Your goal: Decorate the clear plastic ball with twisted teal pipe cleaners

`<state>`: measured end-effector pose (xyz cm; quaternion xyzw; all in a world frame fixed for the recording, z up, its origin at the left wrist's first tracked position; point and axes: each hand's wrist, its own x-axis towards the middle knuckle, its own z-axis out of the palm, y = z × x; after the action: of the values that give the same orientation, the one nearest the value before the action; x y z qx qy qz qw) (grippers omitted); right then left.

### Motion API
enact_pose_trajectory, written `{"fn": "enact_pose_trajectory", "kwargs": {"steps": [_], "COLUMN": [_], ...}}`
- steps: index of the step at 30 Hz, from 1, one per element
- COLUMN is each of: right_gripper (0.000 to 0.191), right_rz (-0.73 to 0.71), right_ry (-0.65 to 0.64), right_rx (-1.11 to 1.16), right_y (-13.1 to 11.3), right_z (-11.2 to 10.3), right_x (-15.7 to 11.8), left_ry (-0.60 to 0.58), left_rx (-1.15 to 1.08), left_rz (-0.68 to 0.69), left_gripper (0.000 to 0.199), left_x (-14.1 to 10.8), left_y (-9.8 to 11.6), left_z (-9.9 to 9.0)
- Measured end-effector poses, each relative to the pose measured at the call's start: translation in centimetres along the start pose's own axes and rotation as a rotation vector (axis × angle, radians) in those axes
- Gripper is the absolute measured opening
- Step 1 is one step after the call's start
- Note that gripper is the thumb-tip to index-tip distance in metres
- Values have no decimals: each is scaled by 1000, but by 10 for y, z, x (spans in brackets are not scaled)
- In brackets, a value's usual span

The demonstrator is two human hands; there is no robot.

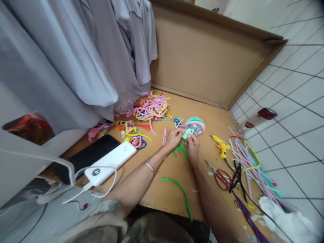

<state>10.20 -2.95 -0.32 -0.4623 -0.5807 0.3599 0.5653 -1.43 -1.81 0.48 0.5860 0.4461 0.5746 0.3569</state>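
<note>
Fingers (182, 132) of both hands pinch one small mint-green piece (187, 134), held just above the worktop (167, 192) near its centre.

Left hand (174, 137): forearm runs in from 7 o'clock, a thin bracelet (149, 166) on the wrist; hand turned palm inward, fingertips closed narrow on the piece's left side.

Right hand (192, 145): forearm rises from 5 o'clock, nearly straight up the frame; fingers curled, tips closed on the piece from below and right. The two hands touch at the piece.

Mint-green piece: between the fingertips, just beside a round clear container with pink and green bands (195, 125) at its 2 o'clock. Whether the two touch cannot be told.

Green pipe cleaner bits (181, 148): on the worktop directly under the hands.

Long green pipe cleaner (180, 189): lying loose at 6 o'clock of the hands, between the forearms.

Heap of pink and yellow pipe cleaners (151, 108): at 10 o'clock, well apart from the hands.

Yellow glue gun (220, 145): at 3 o'clock of the right hand, near it.

Red-handled scissors (220, 175): at 4 o'clock, beside the right forearm.

Bundle of long pastel pipe cleaners (246, 162): at the worktop's right edge.

White power bank (110, 162) with cable, next to a black phone (91, 153): at 8 o'clock, left of the left forearm.

Cardboard panel (202, 64): upright behind the worktop at 12 o'clock.
</note>
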Motion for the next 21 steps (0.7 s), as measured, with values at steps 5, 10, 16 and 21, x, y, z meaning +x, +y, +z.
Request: {"fn": "enact_pose_trajectory", "kwargs": {"steps": [5,10,16,21], "right_gripper": [42,42,40,43], "right_rz": [-9,-14,-84,-72], "right_ry": [-8,-32,-76,-90], "right_rx": [-16,-38,-69,-53], "right_y": [1,-1,-8,-8], "right_z": [-1,-1,0,0], "right_x": [1,0,0,-1], "left_ry": [23,58,61,91], "left_rx": [-68,-156,-134,-101], "left_rz": [-6,0,-4,19], "left_gripper": [37,39,31,30], "left_x": [0,1,1,2], "left_y": [-1,4,6,4], "left_z": [0,0,0,1]}}
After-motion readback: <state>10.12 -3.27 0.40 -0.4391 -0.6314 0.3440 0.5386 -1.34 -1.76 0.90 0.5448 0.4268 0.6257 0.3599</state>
